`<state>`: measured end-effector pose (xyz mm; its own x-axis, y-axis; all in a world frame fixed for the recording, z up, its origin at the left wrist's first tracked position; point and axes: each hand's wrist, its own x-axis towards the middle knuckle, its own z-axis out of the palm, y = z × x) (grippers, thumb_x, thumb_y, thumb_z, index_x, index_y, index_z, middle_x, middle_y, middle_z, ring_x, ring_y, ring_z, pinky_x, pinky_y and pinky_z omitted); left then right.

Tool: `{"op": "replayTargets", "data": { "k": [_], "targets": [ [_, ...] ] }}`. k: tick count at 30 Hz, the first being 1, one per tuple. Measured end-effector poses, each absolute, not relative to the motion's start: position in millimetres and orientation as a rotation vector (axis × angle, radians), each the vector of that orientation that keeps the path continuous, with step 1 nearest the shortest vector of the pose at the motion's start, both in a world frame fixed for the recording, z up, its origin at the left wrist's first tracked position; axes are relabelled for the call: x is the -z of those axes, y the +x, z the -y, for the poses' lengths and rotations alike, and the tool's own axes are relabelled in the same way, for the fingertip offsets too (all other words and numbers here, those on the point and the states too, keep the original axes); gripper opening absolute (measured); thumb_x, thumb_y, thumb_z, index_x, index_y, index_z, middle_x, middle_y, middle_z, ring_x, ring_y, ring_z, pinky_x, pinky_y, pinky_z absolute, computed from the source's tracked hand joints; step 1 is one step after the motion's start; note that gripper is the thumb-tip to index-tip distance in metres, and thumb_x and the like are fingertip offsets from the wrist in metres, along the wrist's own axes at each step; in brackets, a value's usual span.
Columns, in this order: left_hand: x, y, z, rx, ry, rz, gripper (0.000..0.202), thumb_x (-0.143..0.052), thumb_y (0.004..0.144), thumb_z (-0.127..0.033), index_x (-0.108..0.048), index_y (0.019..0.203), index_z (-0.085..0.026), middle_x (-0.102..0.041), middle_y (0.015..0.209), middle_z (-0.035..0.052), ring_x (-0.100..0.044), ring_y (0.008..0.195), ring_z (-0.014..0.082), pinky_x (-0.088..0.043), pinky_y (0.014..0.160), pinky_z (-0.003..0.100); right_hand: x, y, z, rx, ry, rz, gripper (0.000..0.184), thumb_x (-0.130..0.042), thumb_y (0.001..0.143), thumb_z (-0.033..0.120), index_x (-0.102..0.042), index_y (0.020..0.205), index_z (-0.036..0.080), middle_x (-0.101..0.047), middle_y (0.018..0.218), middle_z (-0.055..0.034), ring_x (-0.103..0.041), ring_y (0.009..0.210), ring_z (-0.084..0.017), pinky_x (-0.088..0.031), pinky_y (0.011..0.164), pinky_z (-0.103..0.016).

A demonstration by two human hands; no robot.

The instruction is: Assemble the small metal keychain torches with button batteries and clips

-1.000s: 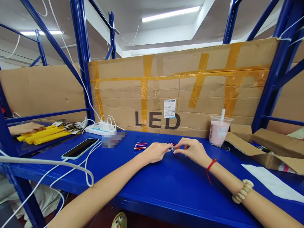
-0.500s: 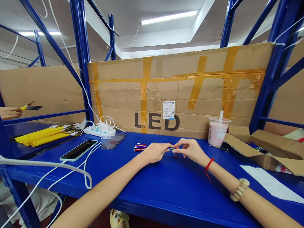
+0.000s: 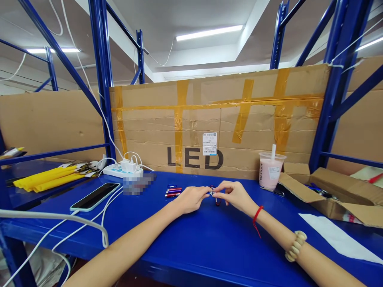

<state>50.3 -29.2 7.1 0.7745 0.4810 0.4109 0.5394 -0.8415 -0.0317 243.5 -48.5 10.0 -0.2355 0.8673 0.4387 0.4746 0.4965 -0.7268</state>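
My left hand [image 3: 190, 198] and my right hand [image 3: 234, 195] meet at the middle of the blue shelf top [image 3: 191, 243], fingertips pinched together on a small red and blue item [image 3: 214, 194] with a metal part. Most of that item is hidden by my fingers. Just left of my left hand lie a few small red and blue pen-like pieces [image 3: 172, 191] on the shelf. My right wrist carries a red string and a beaded bracelet.
A taped cardboard wall marked LED [image 3: 209, 127] stands behind. A pink drink cup with a straw [image 3: 270, 170] and an open cardboard box [image 3: 329, 191] are at right, white paper [image 3: 338, 238] nearer. A phone [image 3: 95, 196], power strip [image 3: 124, 170], white cables and yellow tubes [image 3: 48, 179] lie at left.
The camera tilted up a little, so everything sits lower in view. My hands stay pinched on the small item. The other person's hand at far left has gone out of view.
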Motion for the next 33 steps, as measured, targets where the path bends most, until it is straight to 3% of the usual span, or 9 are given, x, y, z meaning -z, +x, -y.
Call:
{"op": "replayTargets", "data": {
  "k": [16,26,33],
  "targets": [
    [1,51,19,0.592,-2.819,0.753,0.026,-0.029,0.093,-0.023,-0.048,0.109,-0.017,-0.061,0.104,0.0043,-0.059,0.093,0.0189,-0.044,0.079,0.03,-5,237,48,-0.711,-1.195,1.735,0.029,-0.068,0.058,0.035,-0.066,0.07,0.008,-0.062,0.063,-0.0047,-0.042,0.032,-0.002,-0.03,0.035,-0.017],
    [3,56,16,0.787,-2.784,0.744,0.026,-0.031,0.092,-0.022,-0.046,0.112,-0.015,-0.059,0.109,0.005,-0.058,0.097,0.0169,-0.045,0.081,0.026,-10,240,48,-0.652,-1.131,1.731,0.038,-0.067,0.06,0.042,-0.067,0.077,0.009,-0.064,0.076,-0.0068,-0.043,0.034,-0.002,-0.033,0.035,-0.017],
    [10,56,12,0.801,-2.7,0.753,0.027,-0.033,0.091,-0.02,-0.047,0.113,-0.014,-0.059,0.11,0.0072,-0.058,0.098,0.0177,-0.045,0.082,0.027,-11,237,52,-0.726,-1.138,1.716,0.051,-0.07,0.05,0.051,-0.065,0.076,0.008,-0.063,0.069,-0.0068,-0.043,0.034,-0.004,-0.034,0.035,-0.019]
  ]
}}
